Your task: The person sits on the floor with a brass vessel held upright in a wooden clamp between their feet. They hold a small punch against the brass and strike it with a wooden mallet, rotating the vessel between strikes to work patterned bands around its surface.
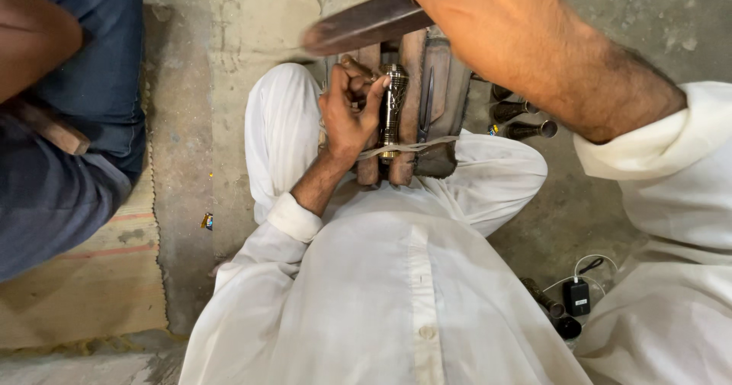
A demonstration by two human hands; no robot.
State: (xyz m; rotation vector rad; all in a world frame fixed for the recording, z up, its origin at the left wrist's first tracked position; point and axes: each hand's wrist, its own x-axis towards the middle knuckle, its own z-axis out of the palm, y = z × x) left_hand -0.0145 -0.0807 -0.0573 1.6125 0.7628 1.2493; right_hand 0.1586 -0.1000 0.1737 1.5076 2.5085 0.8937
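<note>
My left hand is curled around a small tool whose tip rests against an engraved metal tube. The tube lies lengthwise between wooden blocks on my lap, bound by a cord. My right hand is raised high at the top of the view, gripping a dark wooden mallet that is blurred above the tube. White sleeves cover both arms.
Several dark metal tubes lie on the concrete floor right of the blocks. A black charger with a white cable sits at lower right beside more tubes. Another person in blue sits at left on a woven mat.
</note>
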